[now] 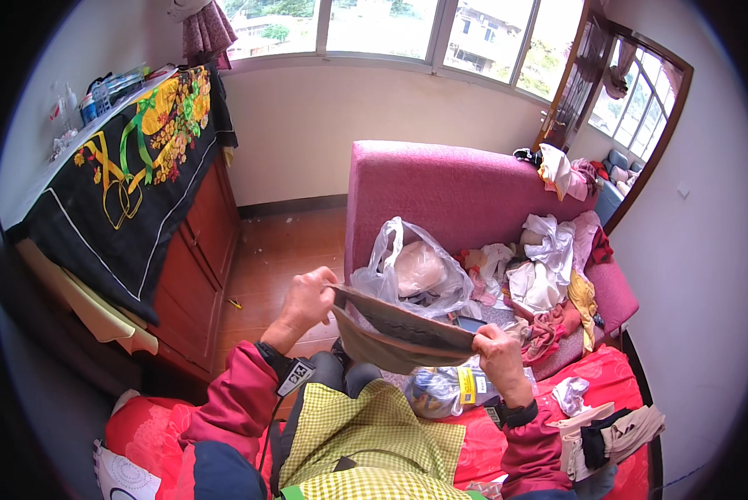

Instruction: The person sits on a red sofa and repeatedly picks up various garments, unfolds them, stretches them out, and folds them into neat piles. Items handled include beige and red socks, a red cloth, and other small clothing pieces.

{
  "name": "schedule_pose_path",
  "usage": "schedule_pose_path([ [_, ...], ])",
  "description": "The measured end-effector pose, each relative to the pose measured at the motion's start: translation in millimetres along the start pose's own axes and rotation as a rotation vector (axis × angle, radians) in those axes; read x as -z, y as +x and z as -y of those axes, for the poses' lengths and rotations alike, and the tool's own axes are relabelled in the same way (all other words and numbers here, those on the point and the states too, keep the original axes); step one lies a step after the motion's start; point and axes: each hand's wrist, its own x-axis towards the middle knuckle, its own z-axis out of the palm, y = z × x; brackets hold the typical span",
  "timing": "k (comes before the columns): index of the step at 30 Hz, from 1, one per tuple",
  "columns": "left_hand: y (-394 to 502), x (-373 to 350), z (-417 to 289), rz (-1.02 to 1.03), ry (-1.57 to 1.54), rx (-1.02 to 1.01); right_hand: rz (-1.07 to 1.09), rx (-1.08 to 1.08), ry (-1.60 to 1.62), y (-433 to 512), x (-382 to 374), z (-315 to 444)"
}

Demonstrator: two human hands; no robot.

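A grey-brown piece of cloth [405, 337], perhaps a garment, is stretched between my two hands in front of my lap. One end of its upper edge is pinched in my left hand [305, 304]. My right hand [500, 357] grips the opposite end, slightly lower in the picture. The cloth sags in the middle and shows a darker band along its top. Just below my right hand, a clear plastic package [442, 390] with a yellow label lies on the red bedding [574, 369]. Folded clothes [605, 437] are stacked at the right.
A pink sofa [449, 181] stands ahead, bearing a plastic bag [414, 269] and a heap of loose clothes [542, 275]. At the left is a red-brown cabinet [192, 269] draped with a black floral cloth [142, 156]. A checked yellow apron [361, 437] covers my lap.
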Motion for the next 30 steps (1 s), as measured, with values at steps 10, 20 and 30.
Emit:
schedule_pose_path([
  [10, -45, 36, 30, 0.100, 0.322, -0.212, 0.042, 0.030, 0.044, -40, 17, 16],
  [20, -211, 72, 68, 0.989, 0.210, 0.070, 0.532, 0.143, 0.556, -167, -1, 83],
  [30, -241, 32, 69, 0.838, 0.138, -0.157, 0.550, 0.048, 0.639, -159, -9, 76],
])
